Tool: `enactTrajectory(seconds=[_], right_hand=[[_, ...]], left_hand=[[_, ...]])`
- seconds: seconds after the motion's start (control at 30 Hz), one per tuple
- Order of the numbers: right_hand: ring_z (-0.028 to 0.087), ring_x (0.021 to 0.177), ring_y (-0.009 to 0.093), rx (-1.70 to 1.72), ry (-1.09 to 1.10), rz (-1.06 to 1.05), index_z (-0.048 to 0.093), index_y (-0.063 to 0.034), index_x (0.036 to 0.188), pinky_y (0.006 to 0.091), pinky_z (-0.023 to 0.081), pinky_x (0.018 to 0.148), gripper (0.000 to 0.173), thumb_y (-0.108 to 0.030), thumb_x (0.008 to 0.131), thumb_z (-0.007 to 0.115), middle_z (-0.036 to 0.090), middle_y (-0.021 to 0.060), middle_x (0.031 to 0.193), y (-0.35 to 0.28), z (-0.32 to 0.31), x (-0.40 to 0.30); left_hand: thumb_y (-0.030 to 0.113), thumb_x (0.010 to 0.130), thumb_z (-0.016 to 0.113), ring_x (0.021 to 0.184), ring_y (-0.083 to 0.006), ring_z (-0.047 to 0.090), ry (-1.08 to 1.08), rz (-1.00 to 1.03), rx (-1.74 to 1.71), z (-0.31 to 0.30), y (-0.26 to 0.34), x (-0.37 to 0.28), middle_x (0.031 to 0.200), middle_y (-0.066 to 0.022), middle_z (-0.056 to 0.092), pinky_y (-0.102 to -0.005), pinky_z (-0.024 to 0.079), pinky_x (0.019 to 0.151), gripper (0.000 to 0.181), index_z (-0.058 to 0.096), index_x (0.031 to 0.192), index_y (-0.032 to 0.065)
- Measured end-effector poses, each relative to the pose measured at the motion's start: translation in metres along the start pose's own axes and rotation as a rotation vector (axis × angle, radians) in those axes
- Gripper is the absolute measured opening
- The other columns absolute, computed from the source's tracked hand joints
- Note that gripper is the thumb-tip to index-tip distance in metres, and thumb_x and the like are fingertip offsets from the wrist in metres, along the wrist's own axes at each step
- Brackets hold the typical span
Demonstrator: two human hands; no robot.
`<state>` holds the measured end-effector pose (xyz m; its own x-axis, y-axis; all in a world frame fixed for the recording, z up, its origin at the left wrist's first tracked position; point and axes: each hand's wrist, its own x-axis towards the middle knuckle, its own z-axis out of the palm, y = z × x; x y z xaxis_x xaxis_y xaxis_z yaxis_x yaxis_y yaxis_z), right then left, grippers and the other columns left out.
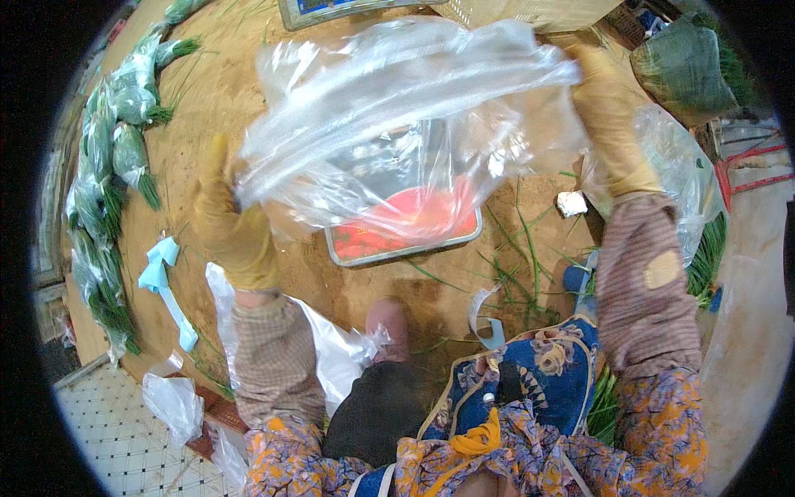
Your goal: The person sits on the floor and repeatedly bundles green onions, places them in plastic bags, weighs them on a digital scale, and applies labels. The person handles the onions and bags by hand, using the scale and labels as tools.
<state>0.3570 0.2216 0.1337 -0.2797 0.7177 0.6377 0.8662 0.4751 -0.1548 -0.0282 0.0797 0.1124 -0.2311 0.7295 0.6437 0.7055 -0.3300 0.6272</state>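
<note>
A clear plastic bag [404, 105] is stretched sideways in front of me, blurred by motion. My left hand [236, 223], in a yellow glove, holds its left end with the index finger pointing up. At the upper right, my right hand [605, 118], gloved alike, grips the other end; its fingertips are partly hidden. Behind the film lies a rectangular tray-like object [354, 243] with a red face and grey rim, partly covered by the bag. Loose green stalks [528, 255], seemingly chives, are scattered beside it on the brown work surface [304, 261].
Plastic-wrapped bundles of greens [102, 180] line the left edge. Light blue tape [168, 292] lies nearer me. A cream plastic basket [534, 12] and a blue-panelled device [335, 7] stand at the far side. Bagged greens [680, 180] and a green sack [683, 68] lie right.
</note>
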Motion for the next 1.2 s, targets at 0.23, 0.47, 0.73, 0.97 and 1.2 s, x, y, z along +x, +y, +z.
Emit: enactTrajectory(seconds=[0.23,0.47,0.73,0.97,1.2], right_hand=[[0.059,0.091,0.033,0.01,-0.09,0.103,0.057,-0.004,0.107,0.0379,0.047,0.079,0.033,-0.006,0.074,0.055,0.061,0.0167,0.097,-0.02,0.074,-0.066],[0.06,0.091,0.033,0.548,-0.081,0.39,0.059,-0.0032,0.105,0.038,0.048,0.078,0.035,-0.026,0.079,0.065,0.063,0.0177,0.097,-0.022,-0.072,-0.203],[0.059,0.078,0.034,-0.574,-0.176,1.477,0.059,0.0039,0.095,0.0406,0.046,0.071,0.041,-0.033,0.079,0.063,0.062,0.021,0.088,0.066,-0.358,-0.467],[0.056,0.088,0.025,-0.059,0.029,1.518,0.055,0.0008,0.109,0.0331,0.042,0.077,0.046,-0.028,0.076,0.069,0.06,0.015,0.096,0.089,-0.38,-0.515],[0.057,0.1,0.034,-0.176,-0.646,1.288,0.047,0.001,0.118,0.0397,0.046,0.084,0.09,-0.057,0.055,0.075,0.058,0.022,0.108,0.098,-0.352,-0.484]], left_hand=[[0.006,0.076,0.062,0.109,-0.0281,0.055,-0.389,-0.162,0.385,0.027,-0.065,-0.071,0.121,-0.0187,0.055,-0.0357,0.043,0.09,0.051,0.048,0.124,-0.0008],[0.017,0.078,0.069,0.125,-0.0294,0.037,-0.82,-0.403,0.306,0.006,-0.003,-0.078,0.135,-0.0218,0.039,-0.0359,0.027,0.105,0.067,0.036,0.132,-0.0063],[0.01,0.08,0.067,0.121,-0.0255,0.041,-1.13,-0.031,-0.184,0.08,0.194,-0.022,0.132,-0.0188,0.043,-0.0355,0.032,0.102,0.059,0.04,0.13,-0.0033],[0.023,0.085,0.062,0.115,-0.0245,0.048,-2.251,-0.136,-0.564,0.186,0.384,-0.177,0.121,-0.0125,0.052,-0.0343,0.036,0.098,0.051,0.045,0.128,0.002],[0.026,0.082,0.067,0.084,-0.0155,0.052,-1.642,-1.413,-0.838,0.238,0.423,-0.431,0.1,-0.0052,0.06,-0.0298,0.042,0.072,0.038,0.056,0.112,0.0056]])
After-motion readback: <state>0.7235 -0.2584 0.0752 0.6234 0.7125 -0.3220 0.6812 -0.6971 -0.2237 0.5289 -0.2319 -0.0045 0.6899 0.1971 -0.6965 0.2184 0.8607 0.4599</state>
